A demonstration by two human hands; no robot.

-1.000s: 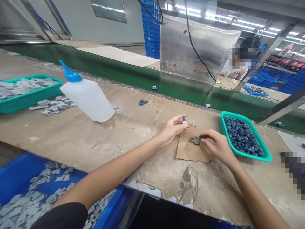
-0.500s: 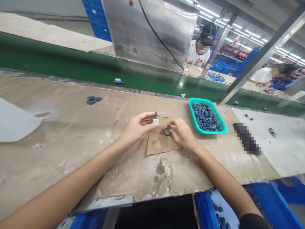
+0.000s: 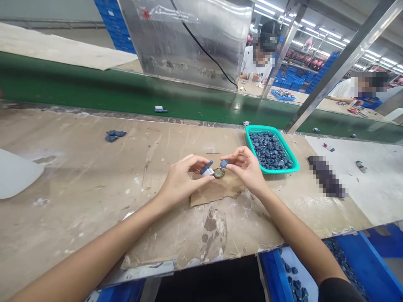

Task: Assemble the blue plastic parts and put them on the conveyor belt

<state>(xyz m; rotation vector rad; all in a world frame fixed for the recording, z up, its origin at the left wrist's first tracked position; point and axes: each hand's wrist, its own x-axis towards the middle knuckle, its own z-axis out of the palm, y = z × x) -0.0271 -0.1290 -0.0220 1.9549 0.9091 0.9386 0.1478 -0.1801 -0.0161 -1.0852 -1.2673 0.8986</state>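
Observation:
My left hand (image 3: 185,176) pinches a small white and dark-blue plastic part (image 3: 207,169) between thumb and fingers. A small dark-blue piece (image 3: 224,163) is gripped by the thumb and fingertips of my right hand (image 3: 247,170). Between the two hands sits a round bottle cap (image 3: 218,173) with a crimped edge, over a torn piece of cardboard (image 3: 209,196). The blue piece is right at the cap's upper edge; whether they touch I cannot tell. To the right, a green basket (image 3: 270,171) is filled with many similar dark-blue pieces.
Several loose blue pieces (image 3: 115,135) lie at the left of the paper-covered table (image 3: 94,176). Behind it runs a green conveyor belt (image 3: 119,100) carrying a few small parts. A slanted metal post (image 3: 333,67) rises at the right. Two co-workers sit across the belt.
My left hand has tilted the white and blue part and brought it down beside the cap. The right hand's blue piece has risen slightly above the cap. The view has shifted a little.

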